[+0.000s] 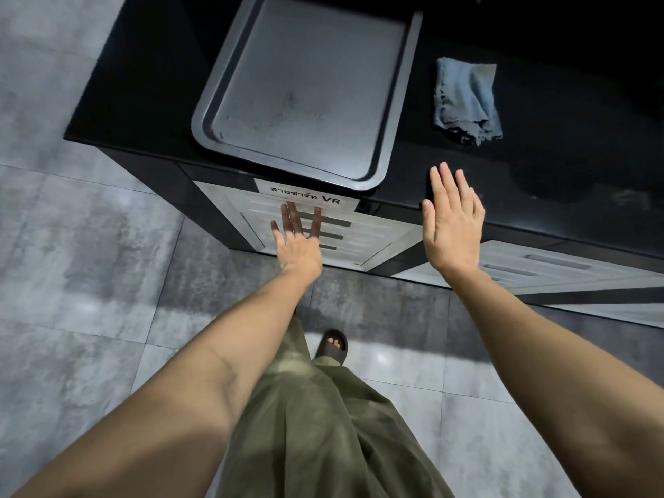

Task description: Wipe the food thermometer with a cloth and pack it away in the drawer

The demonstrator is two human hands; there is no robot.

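Note:
My left hand (296,239) lies flat with straight fingers against the front of the white drawer unit (373,235), just below its label. The drawers look closed. My right hand (451,221) is raised with straight, spread fingers over the front edge of the black counter (560,113), holding nothing. A crumpled light-blue cloth (467,100) lies on the counter beyond my right hand. No food thermometer is in view.
A grey metal tray (215,116) sits on the counter's left part and overhangs its front edge above the drawers. A second white drawer unit (560,271) stands to the right. Grey floor tiles (90,246) lie around my legs and sandalled foot.

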